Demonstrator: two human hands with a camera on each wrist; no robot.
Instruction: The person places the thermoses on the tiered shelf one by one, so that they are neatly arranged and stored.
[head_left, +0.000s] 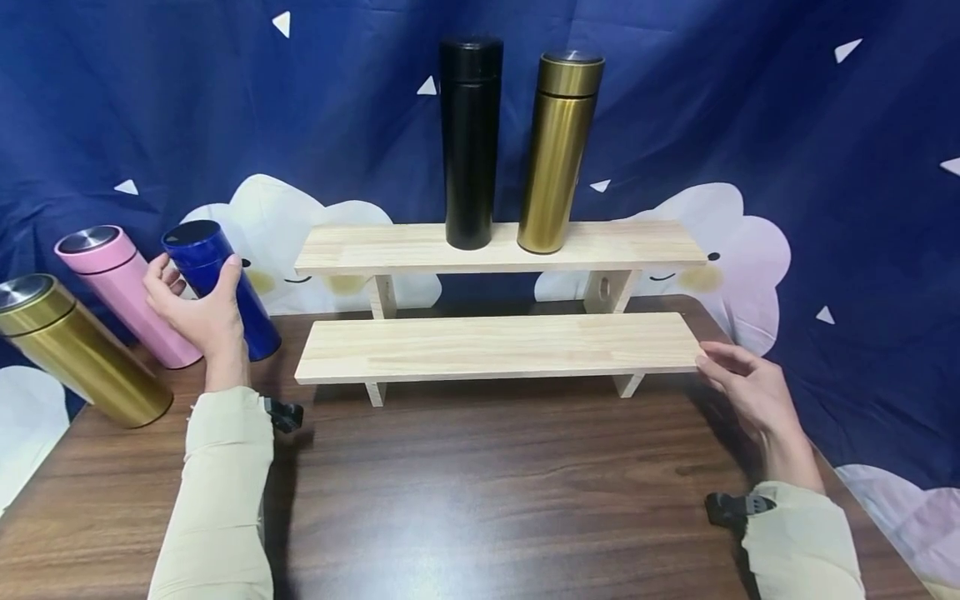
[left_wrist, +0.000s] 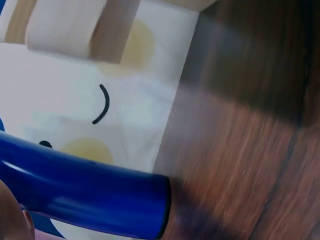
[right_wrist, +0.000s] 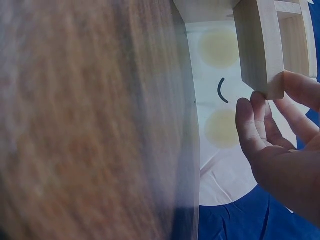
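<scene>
In the head view my left hand (head_left: pixel 198 308) grips a blue thermos bottle (head_left: pixel 258 321) near its top, thumb on one side and fingers on the other. The base of the blue bottle (left_wrist: pixel 100 190) is right at the tabletop in the left wrist view. Over on the right, my right hand (head_left: pixel 753 392) holds the right end of the lower board of a two-tier wooden shelf (head_left: pixel 495 346) with its fingertips. From the right wrist, the fingers (right_wrist: pixel 297 90) show around the corner of the board. A black bottle (head_left: pixel 471 158) and a gold bottle (head_left: pixel 558 158) stand on the upper tier.
Left of the blue bottle are a pink bottle (head_left: pixel 131 292) and another gold bottle (head_left: pixel 86 354), both upright on the brown wooden table (head_left: pixel 487 483). A dark blue cloth (head_left: pixel 360 100) with white clouds and triangles hangs behind the table.
</scene>
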